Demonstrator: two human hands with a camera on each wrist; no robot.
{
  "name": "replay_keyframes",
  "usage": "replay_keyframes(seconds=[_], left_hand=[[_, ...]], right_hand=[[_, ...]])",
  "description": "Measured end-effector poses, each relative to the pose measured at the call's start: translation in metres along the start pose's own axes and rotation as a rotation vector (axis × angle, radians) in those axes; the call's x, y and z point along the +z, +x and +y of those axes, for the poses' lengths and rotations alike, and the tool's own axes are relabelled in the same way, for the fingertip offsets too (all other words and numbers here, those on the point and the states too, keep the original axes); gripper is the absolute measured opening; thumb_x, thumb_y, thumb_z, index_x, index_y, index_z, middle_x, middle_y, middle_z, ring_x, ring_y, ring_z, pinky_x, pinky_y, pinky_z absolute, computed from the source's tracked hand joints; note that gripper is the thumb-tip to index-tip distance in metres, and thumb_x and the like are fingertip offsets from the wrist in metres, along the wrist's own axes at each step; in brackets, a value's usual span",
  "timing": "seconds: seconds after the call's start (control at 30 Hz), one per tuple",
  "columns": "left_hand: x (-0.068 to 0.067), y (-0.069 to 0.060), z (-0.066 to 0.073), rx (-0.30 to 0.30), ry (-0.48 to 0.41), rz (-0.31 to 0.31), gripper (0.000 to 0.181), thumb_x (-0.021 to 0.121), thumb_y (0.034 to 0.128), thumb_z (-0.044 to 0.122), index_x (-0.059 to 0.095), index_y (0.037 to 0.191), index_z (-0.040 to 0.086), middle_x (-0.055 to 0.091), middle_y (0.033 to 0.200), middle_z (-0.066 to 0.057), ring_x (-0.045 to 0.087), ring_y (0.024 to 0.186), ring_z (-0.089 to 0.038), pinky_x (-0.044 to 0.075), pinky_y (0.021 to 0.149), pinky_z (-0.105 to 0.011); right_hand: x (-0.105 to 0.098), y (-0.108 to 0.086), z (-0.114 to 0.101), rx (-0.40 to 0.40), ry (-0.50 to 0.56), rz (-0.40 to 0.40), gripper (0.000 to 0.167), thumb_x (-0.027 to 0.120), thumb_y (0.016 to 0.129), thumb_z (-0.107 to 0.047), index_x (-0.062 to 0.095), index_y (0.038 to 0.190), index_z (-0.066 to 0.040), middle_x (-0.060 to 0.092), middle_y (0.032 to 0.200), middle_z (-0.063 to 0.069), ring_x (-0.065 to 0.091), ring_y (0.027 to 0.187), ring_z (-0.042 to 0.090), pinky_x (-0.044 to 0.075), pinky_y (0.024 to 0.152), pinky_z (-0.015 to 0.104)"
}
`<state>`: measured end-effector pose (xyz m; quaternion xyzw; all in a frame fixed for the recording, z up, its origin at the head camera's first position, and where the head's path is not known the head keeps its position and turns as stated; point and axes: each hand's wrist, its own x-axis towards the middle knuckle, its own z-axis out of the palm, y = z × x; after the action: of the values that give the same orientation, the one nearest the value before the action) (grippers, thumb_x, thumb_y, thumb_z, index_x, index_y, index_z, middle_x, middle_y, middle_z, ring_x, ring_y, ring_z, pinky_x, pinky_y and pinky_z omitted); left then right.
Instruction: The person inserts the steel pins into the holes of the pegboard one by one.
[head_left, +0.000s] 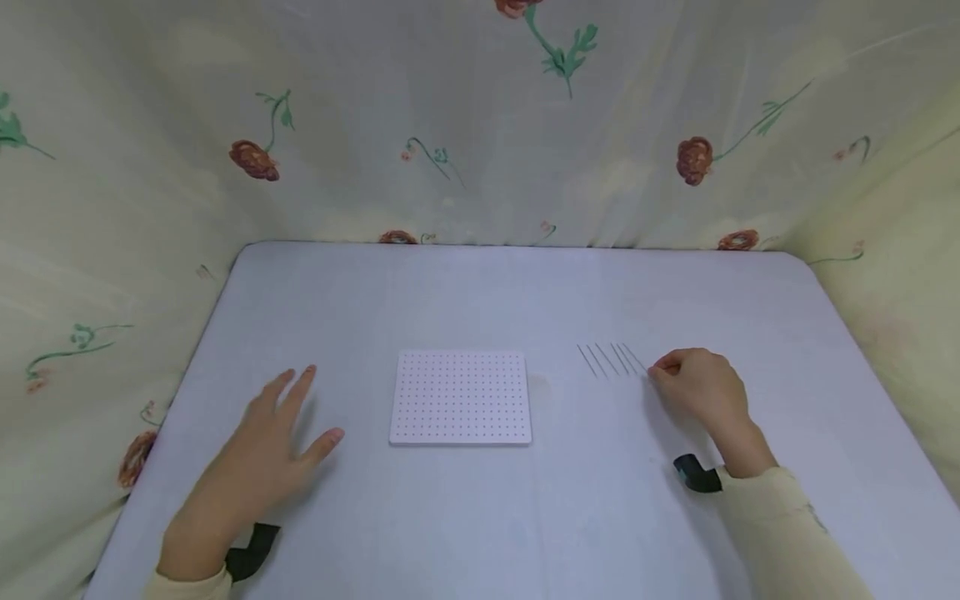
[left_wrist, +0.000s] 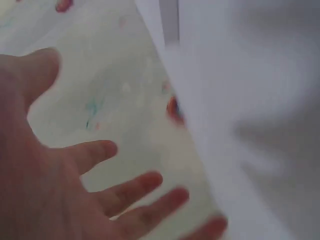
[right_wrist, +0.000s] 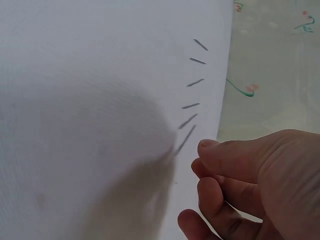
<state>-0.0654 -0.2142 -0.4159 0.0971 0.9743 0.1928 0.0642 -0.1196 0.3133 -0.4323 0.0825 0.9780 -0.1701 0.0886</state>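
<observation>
Several thin dark sticks, like needles or short wires, lie in a row on the white table. Over the end of the rightmost one, my right hand hangs with thumb and index fingertips close together. In the right wrist view, a gap shows between those fingertips and the nearest stick, and nothing is visible in the pinch. A white board with a grid of small holes lies flat left of the sticks. To the board's left, my left hand hovers above the table with fingers spread, holding nothing.
The white tabletop has rounded far corners. A pale curtain with flower prints hangs behind it and along both sides. Each wrist carries a black band or mount.
</observation>
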Motion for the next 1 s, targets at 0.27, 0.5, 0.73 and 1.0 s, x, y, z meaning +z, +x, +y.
replay_keyframes(seconds=[0.27, 0.5, 0.73, 1.0], left_hand=[[0.054, 0.019, 0.043, -0.056, -0.265, -0.077, 0.080, 0.074, 0.0931, 0.036, 0.037, 0.153, -0.001, 0.064, 0.121, -0.011, 0.056, 0.085, -0.016, 0.047, 0.069, -0.030], [0.065, 0.025, 0.057, -0.149, -0.259, -0.100, 0.075, 0.081, 0.0876, 0.033, 0.047, 0.142, -0.006, 0.065, 0.115, -0.012, 0.059, 0.087, -0.019, 0.050, 0.071, -0.034], [0.070, 0.029, 0.061, -0.186, -0.238, -0.100, 0.068, 0.083, 0.0848, 0.033, 0.053, 0.133, -0.004, 0.065, 0.111, -0.012, 0.059, 0.090, -0.021, 0.048, 0.072, -0.033], [0.070, 0.027, 0.064, -0.191, -0.212, -0.077, 0.063, 0.084, 0.0847, 0.028, 0.055, 0.129, -0.005, 0.064, 0.104, -0.012, 0.056, 0.082, -0.020, 0.042, 0.065, -0.028]], right_hand=[[0.010, 0.005, 0.000, 0.038, -0.013, -0.028, 0.034, 0.061, 0.097, -0.032, 0.075, 0.111, -0.005, 0.075, 0.105, 0.015, 0.067, 0.093, 0.037, 0.049, 0.063, 0.038], [0.016, 0.006, -0.002, 0.054, -0.020, 0.002, 0.032, 0.057, 0.097, -0.029, 0.078, 0.106, -0.005, 0.075, 0.106, 0.020, 0.069, 0.089, 0.039, 0.047, 0.057, 0.036], [0.009, 0.010, -0.006, 0.091, -0.035, -0.040, 0.033, 0.055, 0.092, -0.025, 0.078, 0.102, -0.004, 0.074, 0.105, 0.023, 0.066, 0.079, 0.034, 0.045, 0.052, 0.037], [0.009, 0.017, -0.015, 0.116, -0.088, -0.119, 0.030, 0.055, 0.086, -0.029, 0.076, 0.085, -0.007, 0.063, 0.081, 0.013, 0.051, 0.068, 0.025, 0.041, 0.052, 0.036]])
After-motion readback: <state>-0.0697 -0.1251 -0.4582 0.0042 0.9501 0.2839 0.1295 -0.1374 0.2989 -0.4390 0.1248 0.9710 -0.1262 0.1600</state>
